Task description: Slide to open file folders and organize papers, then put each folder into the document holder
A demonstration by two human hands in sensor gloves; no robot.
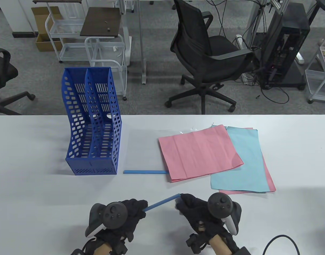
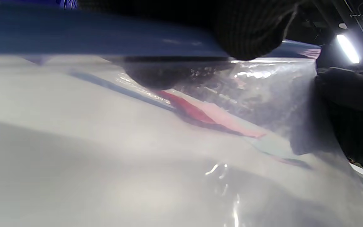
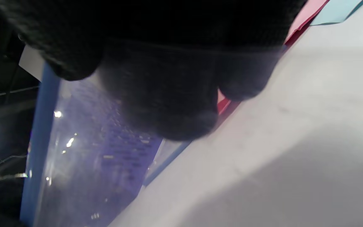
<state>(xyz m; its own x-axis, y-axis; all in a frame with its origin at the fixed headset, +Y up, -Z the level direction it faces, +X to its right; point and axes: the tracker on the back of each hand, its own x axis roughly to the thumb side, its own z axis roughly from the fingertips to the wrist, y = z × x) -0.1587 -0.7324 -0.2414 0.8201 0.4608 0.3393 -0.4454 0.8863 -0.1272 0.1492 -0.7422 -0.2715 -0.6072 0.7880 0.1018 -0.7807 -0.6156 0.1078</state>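
Observation:
Both gloved hands are at the table's near edge and hold a blue slide bar (image 1: 162, 202) between them. My left hand (image 1: 141, 208) grips its lower end and my right hand (image 1: 181, 201) pinches its upper end. A clear folder sheet (image 2: 263, 94) hangs from the bar (image 2: 90, 31) in the left wrist view, and the same sheet (image 3: 99, 151) shows in the right wrist view. A second slide bar (image 1: 145, 172) lies flat on the table with a clear folder (image 1: 143, 148). The blue document holder (image 1: 92, 127) stands at the left with nothing in it.
Pink paper (image 1: 199, 152) lies askew over a light blue sheet (image 1: 247, 162), with another pink sheet (image 1: 271, 183) under that, right of centre. A black cable (image 1: 282, 239) curls at the bottom right. Office chairs and carts stand beyond the table's far edge.

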